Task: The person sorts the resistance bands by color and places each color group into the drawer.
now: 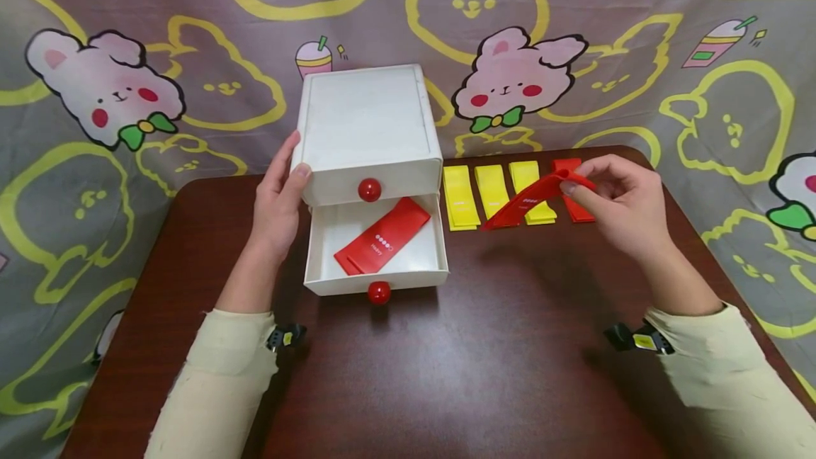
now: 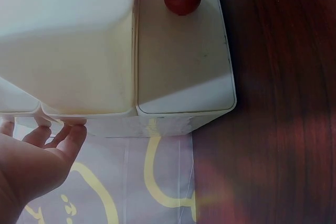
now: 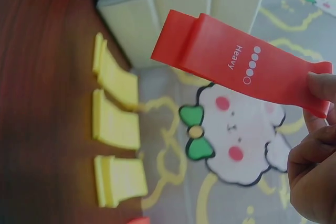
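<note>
My right hand (image 1: pixel 627 200) pinches one end of a red resistance band (image 1: pixel 529 198) marked "Heavy" and holds it above the table; its free end slants down to the left. In the right wrist view, the held band (image 3: pixel 231 61) shows its print and folded loop. My left hand (image 1: pixel 278 197) rests against the left side of a white two-drawer box (image 1: pixel 366 119), thumb near the front corner. The fingertips of that hand (image 2: pixel 39 161) touch the box's side in the left wrist view. Another red band (image 1: pixel 385 236) lies slantwise inside the pulled-out lower drawer (image 1: pixel 321 232).
Several yellow bands stand out right of the box, including a near one (image 1: pixel 460 197) and a far one (image 1: pixel 524 174). Beyond them lies a red band (image 1: pixel 576 210), partly behind my right hand. A patterned curtain (image 1: pixel 242 41) hangs behind the dark wooden table (image 1: pixel 446 367).
</note>
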